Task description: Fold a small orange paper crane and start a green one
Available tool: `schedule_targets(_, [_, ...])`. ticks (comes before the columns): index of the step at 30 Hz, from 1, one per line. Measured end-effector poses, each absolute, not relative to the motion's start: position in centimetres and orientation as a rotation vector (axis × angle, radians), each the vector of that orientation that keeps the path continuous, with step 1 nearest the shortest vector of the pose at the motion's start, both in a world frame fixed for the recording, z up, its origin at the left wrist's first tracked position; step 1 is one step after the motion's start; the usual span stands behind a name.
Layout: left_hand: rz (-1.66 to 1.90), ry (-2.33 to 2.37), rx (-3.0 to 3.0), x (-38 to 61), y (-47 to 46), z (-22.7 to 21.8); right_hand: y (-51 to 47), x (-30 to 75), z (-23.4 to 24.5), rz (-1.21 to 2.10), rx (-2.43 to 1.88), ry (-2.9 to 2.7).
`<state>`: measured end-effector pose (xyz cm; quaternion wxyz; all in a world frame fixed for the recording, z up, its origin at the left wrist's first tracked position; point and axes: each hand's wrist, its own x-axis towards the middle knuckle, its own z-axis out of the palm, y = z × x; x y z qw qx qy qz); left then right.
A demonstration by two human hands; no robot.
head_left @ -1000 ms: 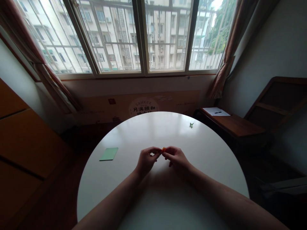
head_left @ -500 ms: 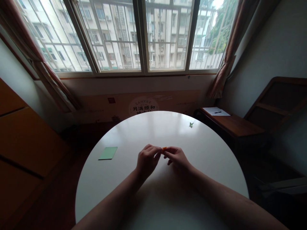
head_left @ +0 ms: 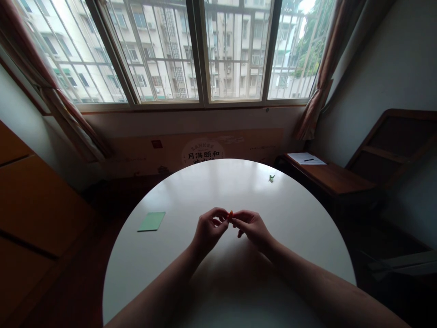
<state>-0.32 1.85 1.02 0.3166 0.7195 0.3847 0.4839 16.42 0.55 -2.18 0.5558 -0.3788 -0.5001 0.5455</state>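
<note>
Worktop [head_left: 191,193] is overhung by L hand [head_left: 209,228] & R hand [head_left: 252,227]; sm. orange piece [head_left: 231,214] is pinched btwn both, each grip closed on it, nr worktop's centre. Green square [head_left: 152,222] is laid flat at 9 o'clock from orange piece; green bit [head_left: 271,178] is seen at 1–2 o'clock, nr far edge.

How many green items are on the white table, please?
2: a flat square left of the left hand and a small piece toward the far right of the table. Others may be hidden.
</note>
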Motion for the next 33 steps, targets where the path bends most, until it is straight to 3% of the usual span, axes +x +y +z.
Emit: schedule_targets(33, [1.216,0.915,1.576,0.3,1.4,1.0,-0.2,16.9,-0.6,1.08,-0.883,-1.171])
